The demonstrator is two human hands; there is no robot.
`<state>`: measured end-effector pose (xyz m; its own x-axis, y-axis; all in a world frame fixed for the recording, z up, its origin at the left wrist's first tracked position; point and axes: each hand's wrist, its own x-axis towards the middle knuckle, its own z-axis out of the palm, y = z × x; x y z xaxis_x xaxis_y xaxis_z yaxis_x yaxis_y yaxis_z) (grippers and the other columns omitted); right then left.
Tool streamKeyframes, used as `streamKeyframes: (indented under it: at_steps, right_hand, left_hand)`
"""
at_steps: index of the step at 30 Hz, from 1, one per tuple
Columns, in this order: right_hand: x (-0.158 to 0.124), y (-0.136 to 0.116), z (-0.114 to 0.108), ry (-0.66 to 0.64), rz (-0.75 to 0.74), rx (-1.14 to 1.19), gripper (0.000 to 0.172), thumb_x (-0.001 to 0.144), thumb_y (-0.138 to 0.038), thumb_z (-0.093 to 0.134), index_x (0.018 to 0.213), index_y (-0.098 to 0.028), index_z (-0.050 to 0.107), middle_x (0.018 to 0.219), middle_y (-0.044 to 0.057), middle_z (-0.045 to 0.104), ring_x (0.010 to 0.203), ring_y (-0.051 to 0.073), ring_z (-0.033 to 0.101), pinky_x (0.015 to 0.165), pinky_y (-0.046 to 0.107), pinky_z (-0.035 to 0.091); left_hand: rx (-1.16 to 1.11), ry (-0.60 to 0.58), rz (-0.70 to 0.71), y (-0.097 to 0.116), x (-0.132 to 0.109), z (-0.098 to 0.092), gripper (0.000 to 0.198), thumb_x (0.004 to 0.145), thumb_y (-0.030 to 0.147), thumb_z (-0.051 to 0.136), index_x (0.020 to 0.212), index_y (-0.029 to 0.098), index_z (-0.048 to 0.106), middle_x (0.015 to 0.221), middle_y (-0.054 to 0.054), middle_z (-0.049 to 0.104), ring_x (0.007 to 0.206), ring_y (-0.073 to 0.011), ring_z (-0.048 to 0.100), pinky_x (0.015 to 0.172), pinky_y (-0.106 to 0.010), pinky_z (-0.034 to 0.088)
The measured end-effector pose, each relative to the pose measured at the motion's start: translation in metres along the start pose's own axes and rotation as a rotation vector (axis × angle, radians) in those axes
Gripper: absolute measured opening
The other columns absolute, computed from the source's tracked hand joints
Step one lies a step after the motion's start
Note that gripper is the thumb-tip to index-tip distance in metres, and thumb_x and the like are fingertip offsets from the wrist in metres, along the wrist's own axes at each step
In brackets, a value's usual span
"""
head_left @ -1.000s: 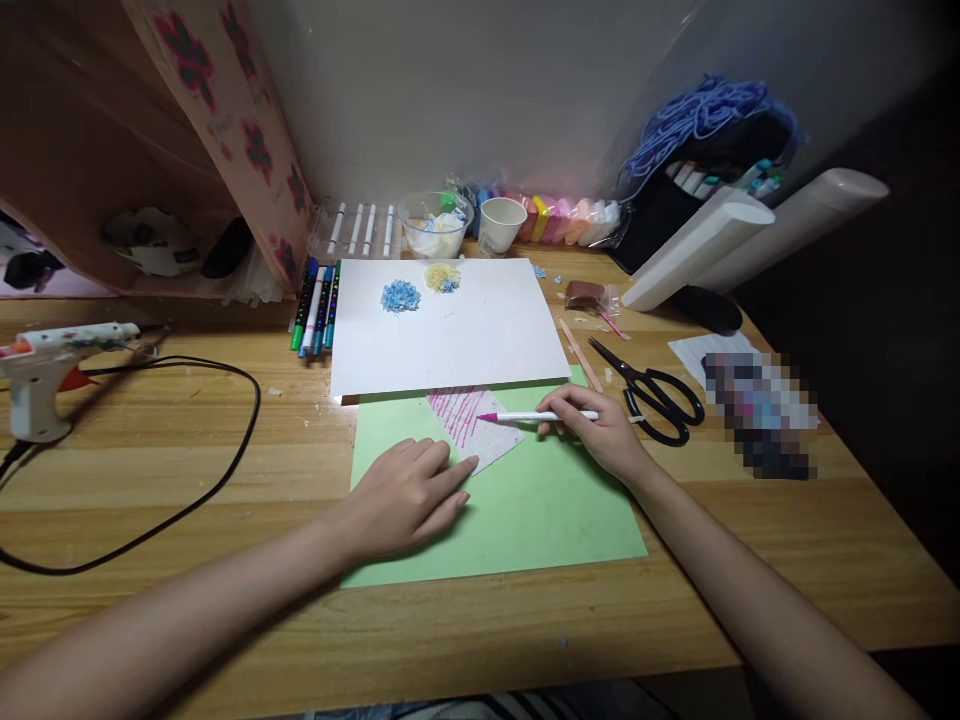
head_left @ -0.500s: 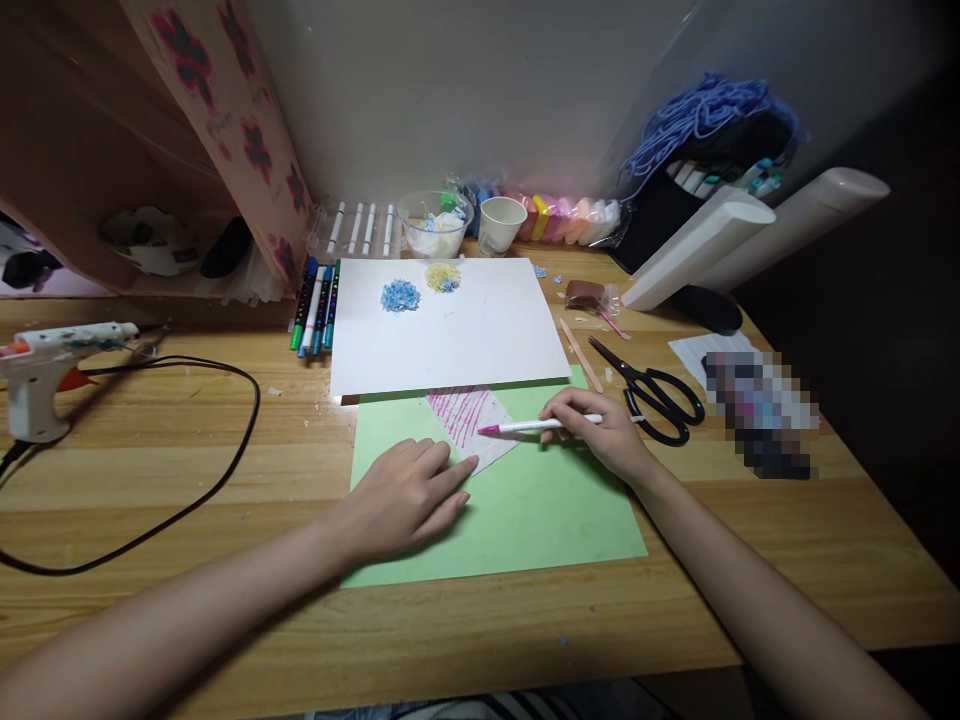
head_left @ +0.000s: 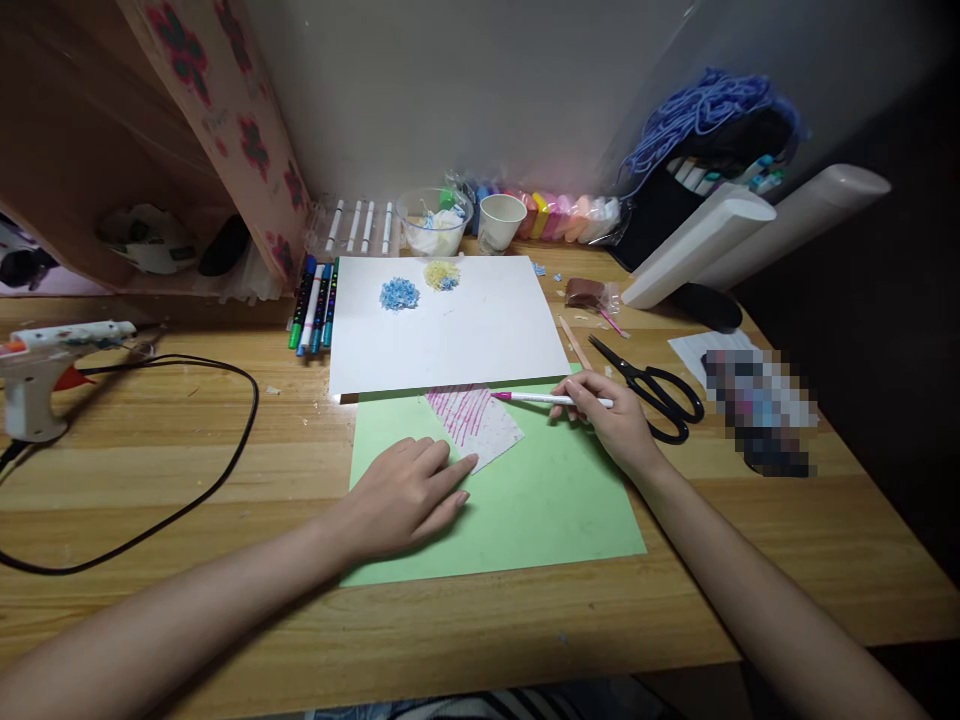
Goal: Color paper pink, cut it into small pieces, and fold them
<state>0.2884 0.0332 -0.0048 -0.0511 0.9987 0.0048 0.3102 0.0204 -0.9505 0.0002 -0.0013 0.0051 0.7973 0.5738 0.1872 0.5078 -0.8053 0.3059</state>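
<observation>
A: OK, live at the green sheet (head_left: 555, 505) — R hand, go.
B: R hand (head_left: 604, 408) has the pen (head_left: 536, 399), fingers closed round the barrel, over the green sheet's far R part. Pink tip points L, right at the edge of the slip (head_left: 493, 437). Contact? Can't tell.
A: And the slip itself?
B: Lying on the green sheet, far half, approx. mid. Pink stripes on its L side, R side mostly plain. Far end meets the edge of the white sheet (head_left: 465, 345) — can't tell if it runs under.
A: L hand?
B: L hand (head_left: 409, 495), palm down over the green sheet's L half, no grip on anything that I can see. Fingers loosely bent, index fingertip on the slip's near corner.
A: Past the green sheet?
B: White sheet overlaps its far edge, w/ blue bits (head_left: 399, 293) & yellow bits (head_left: 439, 274) on top. Further back: bowl (head_left: 433, 235), cup (head_left: 499, 228).
A: Sides, pls?
B: R of the green sheet, scissors (head_left: 637, 378), partly behind the R hand. Stick (head_left: 574, 342) by its far R corner. Off its far L corner, markers (head_left: 311, 310). Well L of it, glue gun (head_left: 34, 395) w/ black cord (head_left: 244, 440).
</observation>
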Motion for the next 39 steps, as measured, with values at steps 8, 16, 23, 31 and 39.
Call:
streamKeyframes:
  at_steps: [8, 16, 23, 31, 39]
  right_hand:
    - [-0.014, -0.009, 0.010, -0.293, -0.023, -0.008, 0.026, 0.090, -0.041, 0.055, 0.082, -0.019, 0.066, 0.066, 0.002, 0.069, 0.060, 0.013, 0.056, 0.057, 0.025, 0.042]
    - [-0.012, -0.009, 0.011, -0.266, -0.007, -0.040, 0.026, 0.091, -0.040, 0.054, 0.082, -0.019, 0.065, 0.067, 0.003, 0.069, 0.062, 0.014, 0.058, 0.059, 0.026, 0.043]
    - [-0.013, -0.008, 0.010, -0.362, -0.005, -0.041, 0.026, 0.090, -0.041, 0.055, 0.083, -0.019, 0.067, 0.067, 0.003, 0.069, 0.062, 0.015, 0.057, 0.059, 0.026, 0.043]
    - [-0.012, -0.007, 0.013, -0.361, 0.004, -0.016, 0.026, 0.090, -0.041, 0.055, 0.083, -0.019, 0.067, 0.067, 0.002, 0.069, 0.062, 0.014, 0.058, 0.060, 0.025, 0.043]
    - [-0.011, -0.007, 0.017, -0.338, -0.001, -0.003, 0.025, 0.090, -0.041, 0.055, 0.085, -0.019, 0.066, 0.069, 0.003, 0.069, 0.064, 0.015, 0.060, 0.060, 0.026, 0.044]
  left_hand:
    - [-0.003, 0.030, 0.038, -0.002, 0.000, 0.003, 0.039, 0.097, 0.032, 0.035, 0.124, 0.015, 0.057, 0.078, -0.007, 0.054, 0.066, -0.0182, 0.047, 0.059, -0.031, 0.038]
    - [0.008, 0.016, 0.034, -0.001, 0.000, 0.002, 0.038, 0.096, 0.033, 0.036, 0.119, 0.015, 0.061, 0.079, -0.007, 0.055, 0.066, -0.0183, 0.047, 0.058, -0.032, 0.039]
    - [0.015, 0.015, 0.033, 0.000, 0.000, 0.001, 0.038, 0.096, 0.032, 0.036, 0.118, 0.015, 0.062, 0.077, -0.007, 0.056, 0.065, -0.0179, 0.047, 0.058, -0.031, 0.038]
    - [0.027, 0.007, 0.038, 0.000, 0.001, 0.000, 0.037, 0.096, 0.032, 0.037, 0.117, 0.015, 0.062, 0.078, -0.007, 0.055, 0.065, -0.0176, 0.046, 0.058, -0.031, 0.037]
    - [0.017, 0.020, 0.046, 0.000, 0.000, 0.001, 0.037, 0.096, 0.032, 0.035, 0.117, 0.014, 0.061, 0.077, -0.006, 0.054, 0.064, -0.0176, 0.046, 0.057, -0.031, 0.039]
